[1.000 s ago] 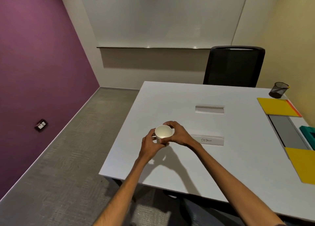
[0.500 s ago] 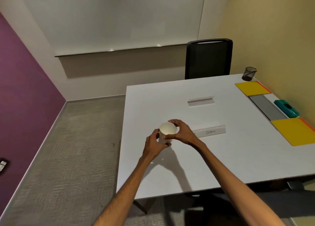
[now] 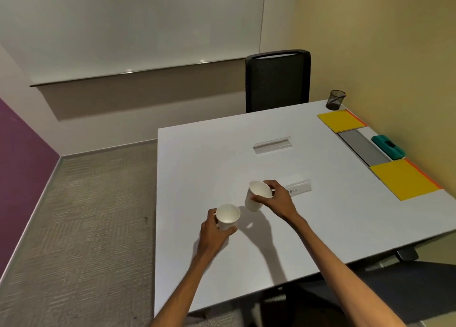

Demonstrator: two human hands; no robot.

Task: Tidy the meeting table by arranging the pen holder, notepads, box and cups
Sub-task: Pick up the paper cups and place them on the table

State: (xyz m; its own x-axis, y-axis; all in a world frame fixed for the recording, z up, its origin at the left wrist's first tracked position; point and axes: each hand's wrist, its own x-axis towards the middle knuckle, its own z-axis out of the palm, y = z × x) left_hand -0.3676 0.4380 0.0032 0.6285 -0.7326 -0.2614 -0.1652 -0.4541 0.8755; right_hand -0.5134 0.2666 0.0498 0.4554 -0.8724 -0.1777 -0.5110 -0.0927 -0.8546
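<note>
My left hand (image 3: 214, 230) grips one white paper cup (image 3: 227, 216) near the middle of the white table (image 3: 333, 228). Just to its right, my right hand (image 3: 275, 199) grips a second white paper cup (image 3: 256, 198), tilted to the left. The two cups are apart. At the table's far right corner stands a black mesh pen holder (image 3: 335, 100). Two yellow notepads (image 3: 340, 120) (image 3: 404, 178) lie along the right edge, with a teal box (image 3: 388, 147) between them by the wall.
A black office chair (image 3: 277, 79) stands behind the table's far edge. A grey panel (image 3: 362, 147) lies between the notepads. Two slots (image 3: 272, 145) are set in the table's middle, the nearer one bearing a white label (image 3: 299, 189). Carpet lies to the left.
Both hands held one stack of cups together; now the cups are separated, one in each hand, the left hand drawn towards me. The camera has turned right.
</note>
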